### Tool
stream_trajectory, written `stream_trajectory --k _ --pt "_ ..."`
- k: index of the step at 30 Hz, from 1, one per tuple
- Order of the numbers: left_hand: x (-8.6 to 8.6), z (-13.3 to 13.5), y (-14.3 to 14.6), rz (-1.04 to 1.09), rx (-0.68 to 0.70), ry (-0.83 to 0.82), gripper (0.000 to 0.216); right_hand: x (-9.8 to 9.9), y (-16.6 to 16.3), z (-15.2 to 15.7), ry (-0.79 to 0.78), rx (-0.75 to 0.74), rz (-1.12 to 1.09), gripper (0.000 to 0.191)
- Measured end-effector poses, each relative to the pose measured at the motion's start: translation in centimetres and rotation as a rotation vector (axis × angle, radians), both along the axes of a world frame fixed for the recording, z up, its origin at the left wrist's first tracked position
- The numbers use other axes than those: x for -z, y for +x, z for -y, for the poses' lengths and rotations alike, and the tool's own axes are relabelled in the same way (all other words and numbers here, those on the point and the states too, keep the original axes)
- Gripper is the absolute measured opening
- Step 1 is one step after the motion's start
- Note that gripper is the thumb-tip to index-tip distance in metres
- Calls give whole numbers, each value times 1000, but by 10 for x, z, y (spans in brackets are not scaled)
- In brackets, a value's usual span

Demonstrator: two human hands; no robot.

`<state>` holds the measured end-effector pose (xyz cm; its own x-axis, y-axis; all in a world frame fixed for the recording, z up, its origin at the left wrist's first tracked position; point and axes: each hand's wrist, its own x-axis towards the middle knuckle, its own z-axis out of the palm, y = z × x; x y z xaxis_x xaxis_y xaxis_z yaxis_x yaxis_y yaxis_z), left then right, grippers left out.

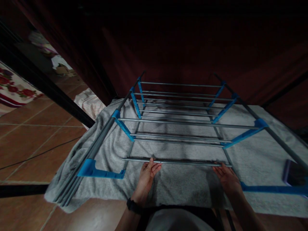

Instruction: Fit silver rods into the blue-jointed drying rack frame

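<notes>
A shelf rack of grey metal rods and blue plastic brackets lies on its back on a grey towel. My left hand touches the nearest loose-looking rod near its left end, fingers stretched along it. At the same rod's right end my right hand has its fingertips curled on the rod. A dark watch is on my left wrist.
A blue bracket lies at the front left of the towel, another blue bar at the front right. A dark phone-like object rests on the right. Terracotta floor tiles and a dark cable lie to the left; a dark curtain hangs behind.
</notes>
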<state>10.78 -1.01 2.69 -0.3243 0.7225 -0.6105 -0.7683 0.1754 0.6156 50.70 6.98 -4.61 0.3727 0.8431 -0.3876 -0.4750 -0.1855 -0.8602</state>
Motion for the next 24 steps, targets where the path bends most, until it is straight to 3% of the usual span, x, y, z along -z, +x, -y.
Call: stream_trajectory --k 7,15,19,24 --pt "-1 0 -6 12 21 -37 38 -11 -17 6 48 -89 -56 32" --pt "-16 -6 -18 44 -14 -118 7 -31 -35 2 -8 -18 -91 27" --pt "-21 -10 -30 7 -84 -130 16 -38 -38 -2 -19 26 -92 29" --pt "-10 -10 -53 -57 -175 -96 19 -41 -41 -3 2 1 -139 30"
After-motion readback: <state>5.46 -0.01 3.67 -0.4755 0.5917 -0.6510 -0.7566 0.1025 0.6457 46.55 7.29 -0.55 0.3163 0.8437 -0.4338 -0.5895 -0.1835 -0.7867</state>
